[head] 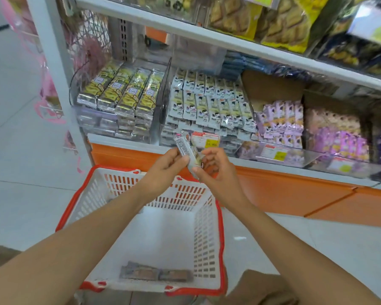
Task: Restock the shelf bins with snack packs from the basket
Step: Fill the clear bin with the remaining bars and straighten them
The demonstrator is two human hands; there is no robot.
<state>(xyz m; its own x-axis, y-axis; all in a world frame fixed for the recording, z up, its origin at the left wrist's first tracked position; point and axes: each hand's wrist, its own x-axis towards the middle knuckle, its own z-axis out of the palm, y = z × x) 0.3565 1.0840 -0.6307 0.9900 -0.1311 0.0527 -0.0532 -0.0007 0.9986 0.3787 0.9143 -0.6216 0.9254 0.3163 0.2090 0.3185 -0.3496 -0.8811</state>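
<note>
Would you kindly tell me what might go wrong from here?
1. The pack is only pinched between the left hand and right hand, above the basket rim; it may slip and fall into the basket or onto the floor.
2. The middle bin already looks heaped up to its front, so another pack could slide off.

Bright, diffuse light casts faint shadows; wide-angle distortion bows the shelf edge [229, 43] and stretches the near forearms [75, 238], far-right upper packs [372, 25] are smeared by blur, and the clear bin front [306, 158] shows glare.
</note>
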